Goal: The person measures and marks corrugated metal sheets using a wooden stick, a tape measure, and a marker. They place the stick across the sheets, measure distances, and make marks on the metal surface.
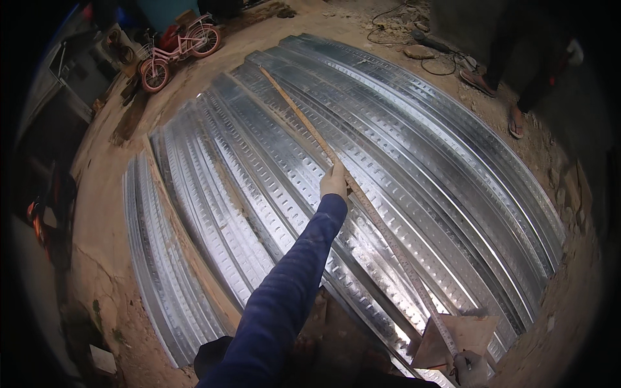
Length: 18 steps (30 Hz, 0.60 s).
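A long yellow measuring tape blade (298,114) stretches diagonally over ribbed, shiny metal decking sheets (414,161). My left hand (334,180), in a dark blue sleeve, reaches to mid-sheet with its fingers closed around the blade. At the lower right my right hand (472,370) is closed at the blade's near end. Something thin and dark shows by its fingers, too unclear to name. Beside that hand a brownish square board (475,331) lies on the sheets, and the blade crosses it. The tape's case cannot be made out.
A wooden strip (173,213) runs between the sheets on the left. A pink bicycle (178,55) stands at the back left. Another person's sandalled feet (515,123) are at the far right, near loose rubble and a dark cable (435,68). Dirt ground surrounds the sheets.
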Tool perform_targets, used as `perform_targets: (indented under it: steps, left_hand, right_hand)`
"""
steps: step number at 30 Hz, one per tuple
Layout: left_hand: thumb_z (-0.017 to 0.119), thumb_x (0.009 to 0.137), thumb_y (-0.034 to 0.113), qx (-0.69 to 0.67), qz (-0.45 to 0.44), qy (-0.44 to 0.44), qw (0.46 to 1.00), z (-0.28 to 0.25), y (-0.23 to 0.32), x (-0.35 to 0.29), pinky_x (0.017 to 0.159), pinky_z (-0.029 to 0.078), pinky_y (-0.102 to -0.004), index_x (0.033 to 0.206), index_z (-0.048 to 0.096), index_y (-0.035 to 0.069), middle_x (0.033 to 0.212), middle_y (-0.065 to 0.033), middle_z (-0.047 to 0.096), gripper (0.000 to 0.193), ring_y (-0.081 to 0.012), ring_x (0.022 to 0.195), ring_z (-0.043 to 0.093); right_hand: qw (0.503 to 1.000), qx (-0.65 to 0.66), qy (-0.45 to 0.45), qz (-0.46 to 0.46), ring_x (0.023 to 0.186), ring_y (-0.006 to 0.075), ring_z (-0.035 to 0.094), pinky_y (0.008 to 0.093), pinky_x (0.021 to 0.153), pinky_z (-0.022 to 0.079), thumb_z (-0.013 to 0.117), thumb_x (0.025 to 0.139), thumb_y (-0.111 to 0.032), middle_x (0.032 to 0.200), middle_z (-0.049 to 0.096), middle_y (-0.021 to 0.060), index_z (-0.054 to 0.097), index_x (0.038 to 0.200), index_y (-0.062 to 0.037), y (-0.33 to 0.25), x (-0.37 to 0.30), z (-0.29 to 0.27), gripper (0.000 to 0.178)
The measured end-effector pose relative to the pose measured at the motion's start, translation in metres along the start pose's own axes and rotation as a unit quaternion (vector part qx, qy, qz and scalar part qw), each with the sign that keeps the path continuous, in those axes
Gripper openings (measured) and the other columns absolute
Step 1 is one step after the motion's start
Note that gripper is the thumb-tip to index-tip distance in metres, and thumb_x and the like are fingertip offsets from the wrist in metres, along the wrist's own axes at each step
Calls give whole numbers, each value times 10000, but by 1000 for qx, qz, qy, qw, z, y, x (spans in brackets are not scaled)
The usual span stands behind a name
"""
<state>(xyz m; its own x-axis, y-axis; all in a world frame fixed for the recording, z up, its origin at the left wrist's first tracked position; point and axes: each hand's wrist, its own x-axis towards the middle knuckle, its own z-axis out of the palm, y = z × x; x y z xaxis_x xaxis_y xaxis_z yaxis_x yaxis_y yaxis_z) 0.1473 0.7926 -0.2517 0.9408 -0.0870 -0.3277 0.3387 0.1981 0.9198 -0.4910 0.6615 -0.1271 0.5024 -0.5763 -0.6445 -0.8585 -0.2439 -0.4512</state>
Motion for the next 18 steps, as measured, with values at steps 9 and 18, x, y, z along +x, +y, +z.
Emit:
perform_targets:
  steps: [9,18]
  left_hand:
    - [583,1039,626,698,194,-135,675,-30,-51,-115,1332,125,-667,1689,408,63,1761,-265,316,878,-497,1632,256]
    - [552,1047,658,700,190,-170,668,-21,-53,-113,1336,27,-680,1715,354,67,1793,-278,234,914,-514,1661,163]
  right_hand:
    - [998,2,-4,-56,733,171,742,365,699,581,707,963,-281,826,786,101,824,994,12,-245,226,-39,318]
    - [904,-322,112,-259,1054,431,763,494,945,579,623,933,-397,1107,795,241,834,1127,-82,-331,408,-17,425]
